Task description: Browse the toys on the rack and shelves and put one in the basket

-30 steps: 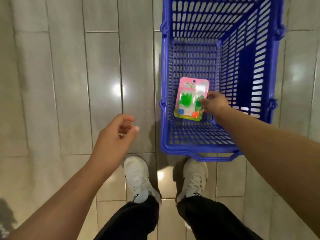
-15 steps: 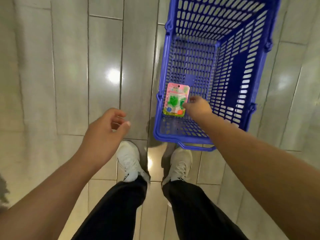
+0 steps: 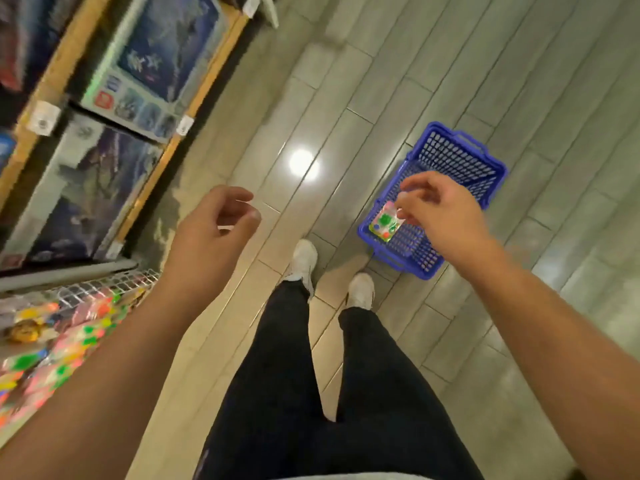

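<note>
Two shelves [image 3: 194, 102], glossy tiled floor [image 3: 381, 81], basket [image 3: 457, 157]

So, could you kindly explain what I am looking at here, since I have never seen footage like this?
There is no machine: a person wears a camera on the head, looking down at their own arms, legs and shoes. The blue basket stands on the tiled floor. A pink toy packet lies inside it. The right hand is above the packet with fingers curled; whether it touches the packet is hard to tell. The left hand hangs loosely curled and holds nothing. Shelves with boxed toys and a wire rack of bright packets are on the left.
</note>
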